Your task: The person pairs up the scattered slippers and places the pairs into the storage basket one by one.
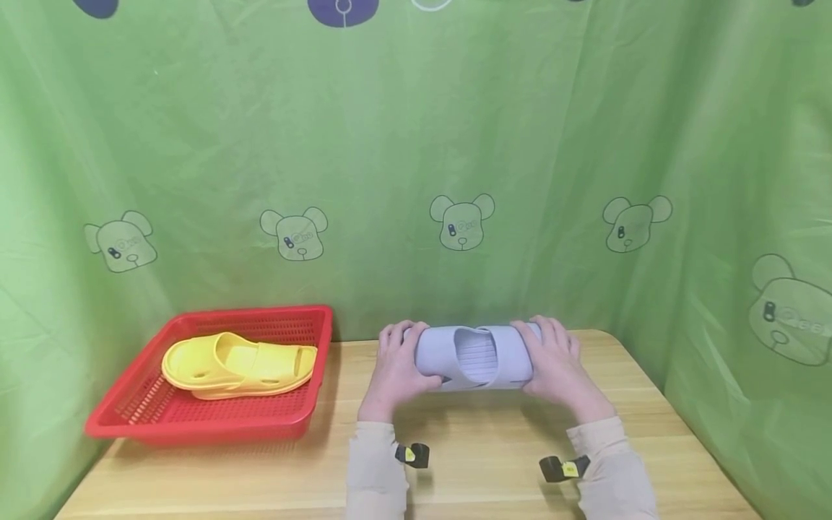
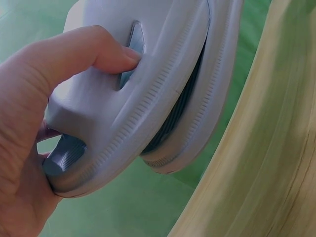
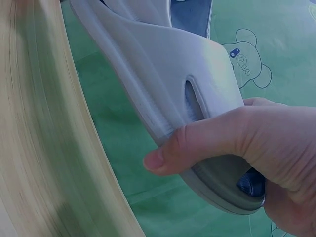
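Note:
A pair of pale blue-grey slippers, one fitted into the other, lies sideways between my two hands, above the table. My left hand grips the left end; in the left wrist view its thumb presses at a slot in the upper of one slipper. At the other end my right hand holds on, and the right wrist view shows that thumb laid across the slipper near its toe. Most of the other fingers are hidden behind the slippers.
To the left, a red plastic basket stands on the wooden table, with yellow slippers lying inside. A green curtain with bear prints hangs behind the table and along both sides.

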Action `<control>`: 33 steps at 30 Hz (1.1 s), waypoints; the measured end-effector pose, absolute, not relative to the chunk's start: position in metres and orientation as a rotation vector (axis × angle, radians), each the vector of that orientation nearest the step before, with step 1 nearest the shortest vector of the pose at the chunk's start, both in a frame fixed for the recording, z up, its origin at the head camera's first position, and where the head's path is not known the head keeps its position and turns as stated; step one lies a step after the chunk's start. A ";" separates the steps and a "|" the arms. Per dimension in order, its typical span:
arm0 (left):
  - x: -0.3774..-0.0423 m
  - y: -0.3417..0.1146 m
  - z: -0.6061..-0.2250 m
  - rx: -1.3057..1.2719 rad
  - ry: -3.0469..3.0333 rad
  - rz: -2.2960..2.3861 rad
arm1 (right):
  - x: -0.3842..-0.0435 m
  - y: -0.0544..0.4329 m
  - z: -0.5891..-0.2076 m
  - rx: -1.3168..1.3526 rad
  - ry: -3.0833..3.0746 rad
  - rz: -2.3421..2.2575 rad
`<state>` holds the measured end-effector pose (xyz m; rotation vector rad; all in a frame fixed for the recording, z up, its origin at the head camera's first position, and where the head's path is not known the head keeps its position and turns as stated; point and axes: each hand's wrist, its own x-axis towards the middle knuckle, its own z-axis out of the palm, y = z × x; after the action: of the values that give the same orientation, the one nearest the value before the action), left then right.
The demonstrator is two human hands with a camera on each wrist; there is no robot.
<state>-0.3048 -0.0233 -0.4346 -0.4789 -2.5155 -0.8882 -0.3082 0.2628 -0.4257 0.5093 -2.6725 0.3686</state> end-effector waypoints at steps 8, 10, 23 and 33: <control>-0.304 -0.022 -0.432 -0.490 -2.521 -0.862 | -0.306 0.265 -0.423 0.494 -2.668 0.384; -0.305 -0.022 -0.432 -0.500 -2.518 -0.862 | -0.305 0.267 -0.422 0.487 -2.656 0.392; -0.301 -0.021 -0.425 -0.463 -2.540 -0.874 | -0.307 0.271 -0.418 0.504 -2.646 0.439; -0.299 -0.028 -0.421 -0.468 -2.554 -0.868 | -0.308 0.268 -0.425 0.514 -2.648 0.458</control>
<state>-0.2990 -0.0275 -0.4214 -0.4678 -2.5543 -0.8683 -0.3080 0.2678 -0.4247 0.5141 -2.6476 0.4581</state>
